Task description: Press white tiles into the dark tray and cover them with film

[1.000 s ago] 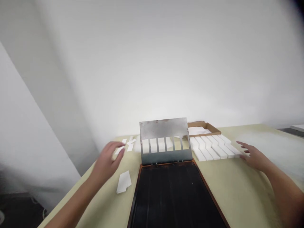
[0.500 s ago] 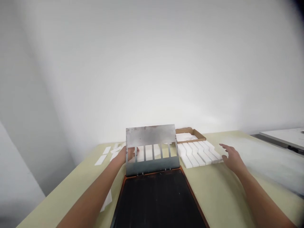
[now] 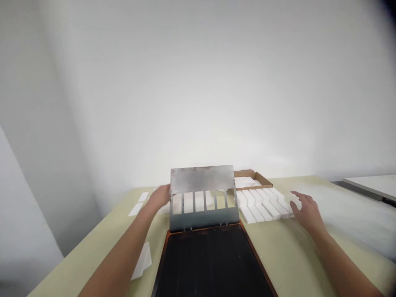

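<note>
My left hand (image 3: pixel 161 196) is at the left edge of an upright metal plate (image 3: pixel 202 178) with a row of rectangular cut-outs. Its fingers are hidden behind that plate, so I cannot see whether they grip it or anything else. The plate is hinged to a flat black pad (image 3: pixel 213 264) with an orange-brown rim. On the right, my right hand (image 3: pixel 307 210) hovers open with thumb and fingers apart and nothing between them. Close beside it lie rows of overlapping white rectangular pieces (image 3: pixel 262 203).
Behind the rows stands a cardboard tray (image 3: pixel 264 180) with white pieces inside. Loose white cards (image 3: pixel 136 209) lie at the far left of the yellow-green table (image 3: pixel 93 247); other white pieces (image 3: pixel 142 260) lie by my left forearm. A whitish board (image 3: pixel 374 187) is at the far right.
My left fingers, seen earlier through the plate's leftmost cut-outs, are now out of sight, and that hand sits higher at the plate's edge. My right hand stays open near the white rows.
</note>
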{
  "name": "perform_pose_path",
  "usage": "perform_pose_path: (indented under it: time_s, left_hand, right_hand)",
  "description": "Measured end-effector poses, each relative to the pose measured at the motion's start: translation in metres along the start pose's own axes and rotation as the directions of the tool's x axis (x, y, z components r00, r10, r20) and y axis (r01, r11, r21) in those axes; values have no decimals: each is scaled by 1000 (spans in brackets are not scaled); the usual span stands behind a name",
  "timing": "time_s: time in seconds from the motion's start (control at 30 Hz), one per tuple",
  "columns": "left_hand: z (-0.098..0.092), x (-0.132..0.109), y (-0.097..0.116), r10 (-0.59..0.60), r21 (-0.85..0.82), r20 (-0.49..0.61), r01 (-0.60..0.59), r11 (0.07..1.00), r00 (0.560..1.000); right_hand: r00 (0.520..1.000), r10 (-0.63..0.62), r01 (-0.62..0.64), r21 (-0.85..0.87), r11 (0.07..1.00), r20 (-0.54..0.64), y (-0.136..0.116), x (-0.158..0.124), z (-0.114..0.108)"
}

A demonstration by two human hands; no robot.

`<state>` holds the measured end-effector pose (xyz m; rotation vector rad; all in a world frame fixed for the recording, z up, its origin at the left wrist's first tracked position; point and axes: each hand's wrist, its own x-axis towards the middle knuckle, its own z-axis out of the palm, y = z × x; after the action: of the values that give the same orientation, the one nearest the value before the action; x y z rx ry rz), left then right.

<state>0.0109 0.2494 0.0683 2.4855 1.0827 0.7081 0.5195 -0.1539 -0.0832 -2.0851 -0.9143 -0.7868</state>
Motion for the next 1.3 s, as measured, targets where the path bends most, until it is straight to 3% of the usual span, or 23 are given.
perform_pose_path:
  time_s: [0.07,0.17,0.23,0.27,0.33,0.4,0.47,0.53,0.6,0.63,0.67,0.7,0.83,0.9,0.97,1.17,1.3]
  left_hand:
    - [-35,1,6,-100,-133,-244,69,989,965]
    - [-91,-8,21,-218,-334,-537,31,942,815]
    - [-121,-20,38,-238,-438,-624,-81,895,745]
    - [-132,-28,48,-232,-480,-640,-145,865,732]
    - [-145,-47,69,-187,-550,-626,-259,794,757]
    - [-149,-66,92,-103,-608,-564,-327,724,820]
    - [-147,-84,113,0,-652,-477,-353,671,879]
    - [-141,-99,133,103,-686,-372,-348,639,923]
    - [-135,-109,149,204,-708,-243,-318,631,948]
    - [-131,-112,155,250,-714,-176,-299,633,952]
    - [-128,-115,159,291,-716,-109,-278,640,951]
    - [-125,-116,163,326,-715,-45,-258,650,944]
    - [-117,-117,166,398,-684,155,-192,704,904]
    - [-116,-116,165,395,-670,171,-187,718,903]
    - [-115,-114,165,375,-657,118,-210,724,919]
    - [-119,-109,170,285,-525,-127,-309,793,950]
    - [-126,-113,170,331,-413,-42,-318,853,943]
  right_hand:
    - [1000,23,-23,21,1000,-20,-8,0,-6]
    - [997,65,-61,90,994,-42,-24,-1,-18]
    - [995,89,-80,153,985,-55,-42,1,-27]
    - [993,102,-88,186,979,-63,-53,4,-33]
    - [989,128,-104,254,961,-79,-85,16,-47]
    - [986,148,-117,336,934,-69,-129,33,-64]
    - [995,95,-94,445,890,21,-183,50,-84]
    - [985,-53,-48,560,827,163,-240,61,-109]
    - [943,-211,-13,663,749,257,-291,65,-136]
    - [913,-291,-8,725,688,286,-312,65,-149]
    - [867,-386,-50,826,562,315,-329,63,-162]
    - [855,-420,-83,879,469,305,-342,61,-171]
    - [902,-320,-152,909,389,288,-363,51,-187]
    - [917,-288,-136,896,423,275,-363,51,-185]
    - [908,-281,-144,861,489,311,-362,52,-185]
    - [810,-351,-227,804,550,469,-365,53,-193]
    - [711,-459,-206,781,589,533,-366,52,-193]
